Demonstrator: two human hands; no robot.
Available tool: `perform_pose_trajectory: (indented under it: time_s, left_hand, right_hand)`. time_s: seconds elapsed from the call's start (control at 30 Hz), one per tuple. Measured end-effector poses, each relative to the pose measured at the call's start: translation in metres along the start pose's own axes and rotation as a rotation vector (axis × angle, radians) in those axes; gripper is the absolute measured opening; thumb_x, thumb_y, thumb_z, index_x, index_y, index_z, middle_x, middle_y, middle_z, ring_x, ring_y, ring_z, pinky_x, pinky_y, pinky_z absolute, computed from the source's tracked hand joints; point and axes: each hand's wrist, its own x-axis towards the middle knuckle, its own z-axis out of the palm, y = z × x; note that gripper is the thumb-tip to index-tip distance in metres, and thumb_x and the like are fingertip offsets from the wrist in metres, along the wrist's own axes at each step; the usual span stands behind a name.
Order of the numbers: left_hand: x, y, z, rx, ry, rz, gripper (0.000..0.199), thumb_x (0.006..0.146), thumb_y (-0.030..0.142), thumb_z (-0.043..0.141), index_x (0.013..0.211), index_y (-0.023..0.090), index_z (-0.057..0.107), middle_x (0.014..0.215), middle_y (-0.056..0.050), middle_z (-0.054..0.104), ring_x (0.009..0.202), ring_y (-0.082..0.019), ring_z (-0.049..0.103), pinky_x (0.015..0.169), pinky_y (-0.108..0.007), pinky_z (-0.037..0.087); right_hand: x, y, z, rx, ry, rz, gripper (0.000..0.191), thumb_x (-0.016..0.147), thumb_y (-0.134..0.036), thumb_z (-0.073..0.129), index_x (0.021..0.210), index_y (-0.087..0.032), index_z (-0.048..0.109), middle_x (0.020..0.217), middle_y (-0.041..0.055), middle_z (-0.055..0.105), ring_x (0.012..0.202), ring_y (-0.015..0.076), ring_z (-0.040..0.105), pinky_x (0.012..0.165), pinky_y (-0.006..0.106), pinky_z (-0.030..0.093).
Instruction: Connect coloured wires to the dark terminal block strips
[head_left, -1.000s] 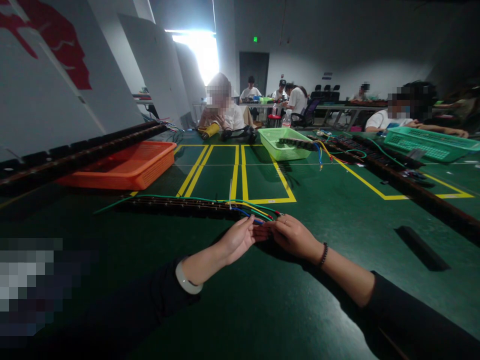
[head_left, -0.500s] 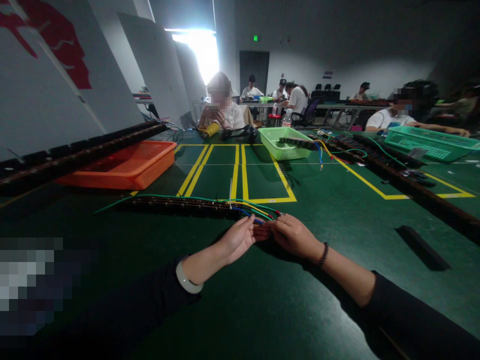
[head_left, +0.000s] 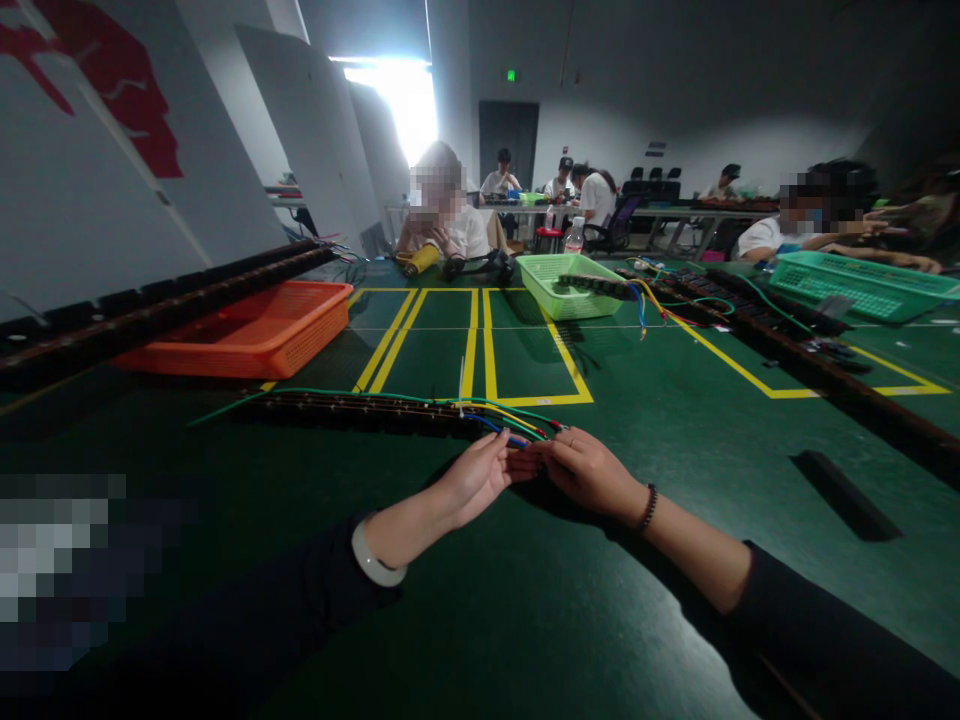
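Observation:
A dark cable chain [head_left: 360,408] lies on the green table, with a green wire [head_left: 247,400] along it and a white cable tie [head_left: 462,385] standing up near its right end. From that end several yellow, green and blue wires reach toward my hands. My left hand [head_left: 480,475] pinches the blue wire [head_left: 491,425] between thumb and fingers, palm turned up. My right hand [head_left: 592,470] is closed close against the left fingertips, at the wires' ends. What its fingertips grip is hidden. Red-tipped ends of the other wires lie just above the right fingers.
An orange basket [head_left: 315,330] sits at left, beside a raised dark chain [head_left: 150,300]. Farther back are a light green basket [head_left: 547,280] and a teal basket [head_left: 862,285]. More chains [head_left: 847,385] and a black strip [head_left: 844,495] lie at right. Several people sit beyond.
Both my hands and the wires stay almost exactly where they were. At the far right a seated person has shifted slightly.

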Motion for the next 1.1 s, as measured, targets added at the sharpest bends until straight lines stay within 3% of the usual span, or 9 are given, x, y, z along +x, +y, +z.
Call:
perform_pose_trajectory:
  time_s: [0.5, 0.67, 0.8, 1.1]
  left_hand:
    - [0.0020, -0.0015, -0.0034, 0.012, -0.006, 0.006, 0.019, 0.092, 0.023, 0.040, 0.090, 0.011, 0.054, 0.080, -0.011, 0.066, 0.075, -0.018, 0.065, 0.076, -0.034, 0.048]
    - [0.0008, -0.0009, -0.0013, 0.019, 0.007, 0.008, 0.017, 0.092, 0.022, 0.040, 0.089, 0.012, 0.053, 0.081, -0.010, 0.066, 0.074, -0.017, 0.065, 0.076, -0.033, 0.049]
    - [-0.0009, 0.0004, 0.0010, 0.037, 0.020, 0.005, 0.016, 0.092, 0.021, 0.039, 0.089, 0.012, 0.052, 0.079, -0.010, 0.066, 0.071, -0.016, 0.065, 0.074, -0.031, 0.049]
    - [-0.0005, 0.0007, 0.0025, 0.060, 0.033, -0.011, 0.021, 0.093, 0.022, 0.037, 0.083, 0.011, 0.052, 0.075, -0.011, 0.066, 0.069, -0.017, 0.065, 0.072, -0.031, 0.049]
  right_hand:
    - [0.0013, -0.0004, 0.0008, -0.005, 0.024, 0.016, 0.026, 0.090, -0.014, 0.041, 0.111, -0.016, 0.056, 0.078, 0.0051, 0.059, 0.071, 0.0152, 0.052, 0.069, 0.030, 0.044]
    - [0.0027, -0.0027, -0.0014, -0.011, 0.034, 0.085, 0.025, 0.090, -0.017, 0.042, 0.113, -0.015, 0.053, 0.083, 0.0066, 0.061, 0.074, 0.0158, 0.054, 0.068, 0.029, 0.044]
    - [0.0037, -0.0051, -0.0052, -0.006, 0.039, 0.126, 0.018, 0.090, -0.021, 0.046, 0.105, -0.016, 0.054, 0.088, 0.0082, 0.062, 0.079, 0.0168, 0.056, 0.072, 0.031, 0.045]
    - [0.0035, -0.0024, -0.0021, -0.050, 0.096, 0.158, 0.011, 0.090, -0.022, 0.046, 0.090, -0.017, 0.056, 0.076, 0.0053, 0.059, 0.070, 0.0159, 0.053, 0.067, 0.029, 0.042]
